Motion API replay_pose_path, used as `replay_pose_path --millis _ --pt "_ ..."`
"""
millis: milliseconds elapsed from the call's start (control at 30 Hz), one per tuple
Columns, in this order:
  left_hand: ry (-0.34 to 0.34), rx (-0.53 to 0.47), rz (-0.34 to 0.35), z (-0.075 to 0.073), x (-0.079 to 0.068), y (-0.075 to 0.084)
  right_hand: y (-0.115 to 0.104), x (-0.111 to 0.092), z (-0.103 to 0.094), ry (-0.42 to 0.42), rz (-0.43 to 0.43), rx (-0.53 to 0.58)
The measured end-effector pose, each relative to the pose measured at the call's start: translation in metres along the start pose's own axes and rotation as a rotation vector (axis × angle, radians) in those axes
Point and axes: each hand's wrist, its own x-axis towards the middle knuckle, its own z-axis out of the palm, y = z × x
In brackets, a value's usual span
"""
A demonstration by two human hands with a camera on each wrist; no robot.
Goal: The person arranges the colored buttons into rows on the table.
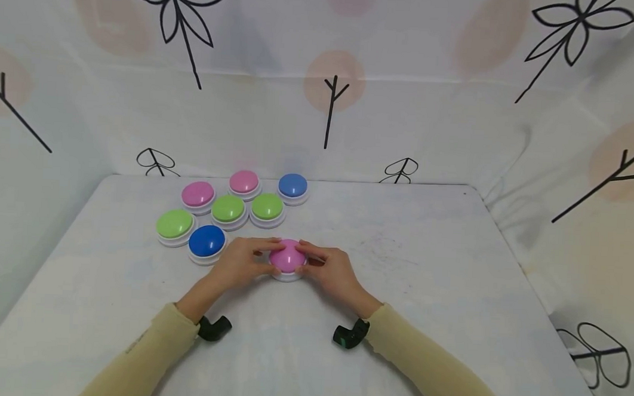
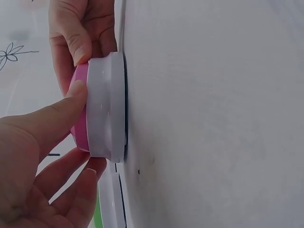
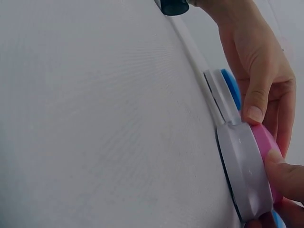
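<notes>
A round push button with a domed pink top [image 1: 287, 257] and white base sits flat on the table near its middle, with both hands at it. My left hand [image 1: 240, 262] grips its left side, thumb in front and fingers behind. On the opposite side my right hand [image 1: 335, 275] holds it the same way. In the left wrist view the left thumb [image 2: 76, 92] lies on the edge of the pink top [image 2: 80, 109], above the white base [image 2: 102, 107]. The right wrist view shows the right thumb [image 3: 275, 159] on the pink rim too.
Several similar buttons cluster at the back left of the white table [image 1: 426, 275]: a blue one [image 1: 207, 241] close to the left hand, a green one [image 1: 174, 224], a pink one [image 1: 197, 194] and another blue one [image 1: 293, 186]. Patterned cloth [image 1: 278, 118] hangs behind.
</notes>
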Motion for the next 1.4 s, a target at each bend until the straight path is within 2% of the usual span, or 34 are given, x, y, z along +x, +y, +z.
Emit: replay_pose_path --millis 533,900,1167,1400 --pt "-0.036 0.016 -0.009 0.005 -0.001 0.010 -0.001 -0.013 -0.009 -0.003 -0.012 0.003" --pt "-0.046 0.042 0.033 0.006 -0.001 0.010 0.004 -0.015 -0.010 -0.001 -0.042 0.020" --pt "-0.081 0.003 0.075 0.003 -0.002 0.008 0.002 -0.014 -0.018 -0.056 -0.017 0.008" --pt "-0.101 -0.024 0.052 -0.002 0.000 0.005 0.000 -0.005 -0.028 -0.092 0.013 -0.017"
